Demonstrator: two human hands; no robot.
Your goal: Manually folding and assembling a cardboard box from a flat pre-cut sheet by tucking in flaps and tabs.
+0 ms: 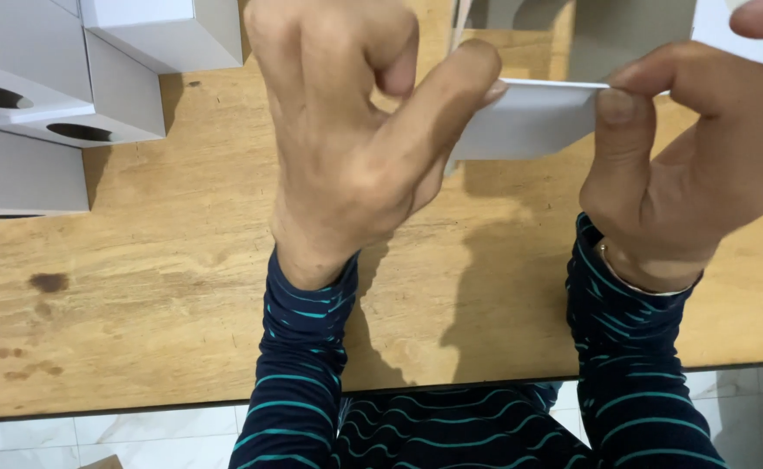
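Hands pinch one flat white cardboard piece above the table: left hand grips its left end, right hand its right. White boxes with oval holes sit left of it.

The flat sheet of white card is plain, shading to pale grey on its underside. The folded white cardboard boxes at the far left are white on top with grey shaded sides, and two show dark oval cut-outs. The wooden table is a warm honey-brown with fine grain and a few darker brown stains near its left edge. The long knit sleeves are dark navy with thin wavy teal stripes. The tiled floor is white marble with faint grey veining.
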